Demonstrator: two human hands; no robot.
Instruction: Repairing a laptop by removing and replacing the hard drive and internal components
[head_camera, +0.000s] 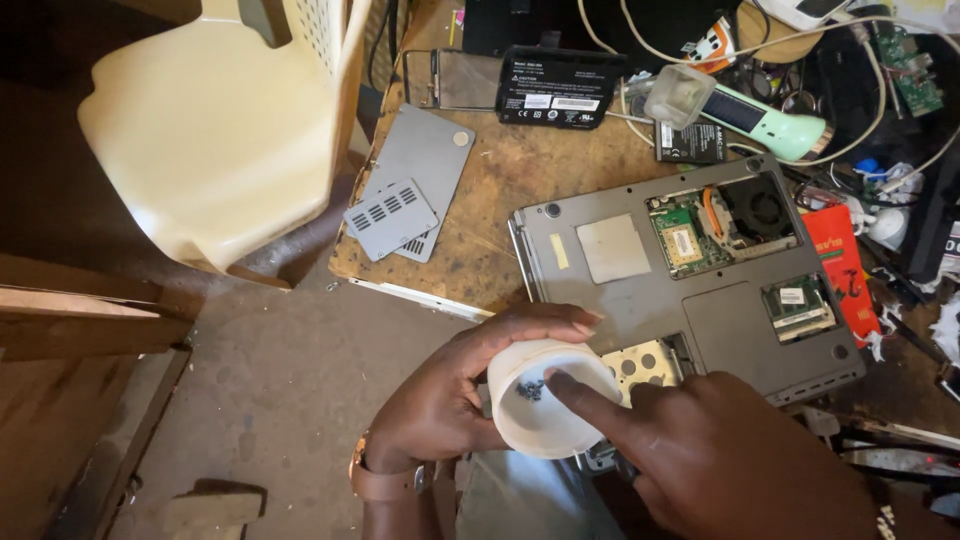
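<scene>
A cluttered wooden workbench (500, 190) is being used, an opened laptop (690, 280) lying upside down. A white cup (545, 400) of screws (531, 390) is being gripped by the left hand (450, 400), just before the laptop; the right hand (720, 450), forefinger extended, is being dipped inside.

Soft daylight on the bench, deep shadow at the edges

Even, diffuse light falls from above on the wooden table (520, 190) and the grey laptop underside (640, 300), with no hard glare; only the white cup (520, 420) and the cream plastic chair (220, 130) read bright. The top-left corner and the tangle of cables (800, 50) at upper right sink into dark shadow. Focus is sharp mid-frame; the right hand (720, 460) at the bottom edge is slightly soft, and straight edges bow a little toward the corners.
</scene>
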